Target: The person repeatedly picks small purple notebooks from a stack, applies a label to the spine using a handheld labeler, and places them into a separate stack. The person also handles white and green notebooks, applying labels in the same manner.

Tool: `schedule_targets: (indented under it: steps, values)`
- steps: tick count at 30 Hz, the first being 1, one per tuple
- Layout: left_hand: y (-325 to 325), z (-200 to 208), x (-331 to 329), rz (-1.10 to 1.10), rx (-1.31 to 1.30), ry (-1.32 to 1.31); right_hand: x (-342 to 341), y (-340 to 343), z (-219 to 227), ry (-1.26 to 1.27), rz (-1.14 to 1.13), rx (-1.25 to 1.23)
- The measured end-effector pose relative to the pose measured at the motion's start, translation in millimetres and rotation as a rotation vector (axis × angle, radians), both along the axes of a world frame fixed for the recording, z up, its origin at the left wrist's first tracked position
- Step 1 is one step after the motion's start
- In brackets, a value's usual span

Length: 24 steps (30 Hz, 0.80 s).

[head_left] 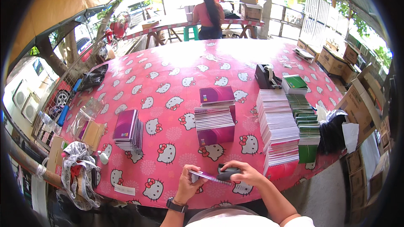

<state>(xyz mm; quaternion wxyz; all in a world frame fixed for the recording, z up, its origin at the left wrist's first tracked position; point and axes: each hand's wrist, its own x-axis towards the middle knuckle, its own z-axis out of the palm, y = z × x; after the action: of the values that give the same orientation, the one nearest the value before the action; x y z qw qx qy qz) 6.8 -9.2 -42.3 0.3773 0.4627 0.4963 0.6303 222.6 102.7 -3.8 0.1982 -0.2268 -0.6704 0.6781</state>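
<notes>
Above the near edge of the table, my left hand (188, 185) grips a thin purple spiral notebook (209, 177), seen almost edge-on and tilted. My right hand (248, 173) is closed around a dark grey, soft-looking piece, perhaps a cloth (227, 171), at the notebook's right end. Just beyond my hands lies a fanned stack of purple notebooks (215, 122). Another purple stack (128, 131) leans over on the left. To the right run long rows of white-edged notebooks (277, 132) and green notebooks (308, 130).
A pink patterned cover (172, 120) spreads over the table. A black tape dispenser (266, 77) stands behind the rows. Black coils (332, 133) and an open carton (362, 103) are at right. A lace-like cloth (80, 172) hangs at left. A person (208, 14) sits at a far table.
</notes>
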Motion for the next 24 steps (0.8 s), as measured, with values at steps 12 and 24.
schedule_targets:
  steps: [12, 24]
  values:
    - [23, -17, -7, -0.062, 0.069, 0.136, -4, 4, 24, -0.052, 0.013, -0.03]
    - [28, -5, 2, -0.096, 0.038, 0.144, 8, 12, 19, 0.157, -0.126, -0.08]
